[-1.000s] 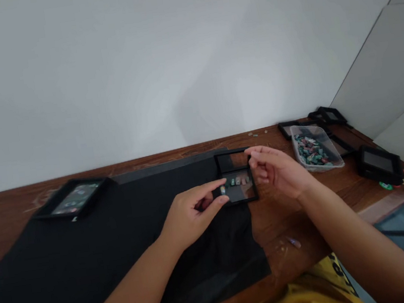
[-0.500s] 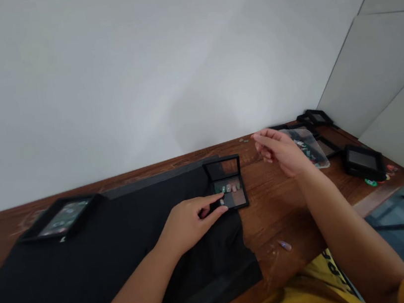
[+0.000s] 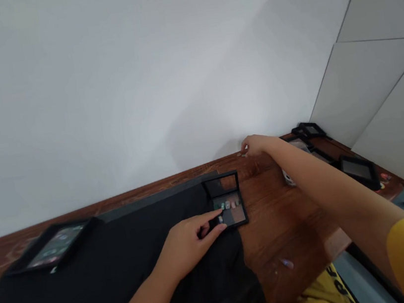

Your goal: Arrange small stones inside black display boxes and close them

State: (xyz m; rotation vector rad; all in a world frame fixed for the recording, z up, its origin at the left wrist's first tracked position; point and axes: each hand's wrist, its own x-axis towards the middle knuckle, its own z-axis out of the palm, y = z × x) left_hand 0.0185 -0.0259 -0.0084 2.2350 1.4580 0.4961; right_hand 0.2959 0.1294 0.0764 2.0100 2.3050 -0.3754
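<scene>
A small black case (image 3: 244, 208) lies on the black cloth's right edge, its windowed lid raised at the back. Inside, several false nails (image 3: 227, 205) in green, white and pink form a row. One pale false nail (image 3: 220, 218) sits lower, between the fingertips of my left hand (image 3: 187, 246). That hand's thumb and index finger rest on the case's left side, gripping it, other fingers curled. My right hand (image 3: 255, 145) reaches to the table's back edge by the wall, its fingertips pinched at a tiny false nail (image 3: 243, 155). Another small piece (image 3: 239, 154) lies just left of it.
Another black framed case (image 3: 55, 246) lies left on the black cloth (image 3: 127, 262). Several black cases (image 3: 358, 169) stand at the right end of the wooden table (image 3: 266, 212). A clear bag (image 3: 300, 145) is partly hidden by my right arm. A loose pointed nail (image 3: 287, 263) lies near the front.
My right hand has moved left and back, down to the small pieces by the wall. My left hand stays at the case. The view has shifted slightly.
</scene>
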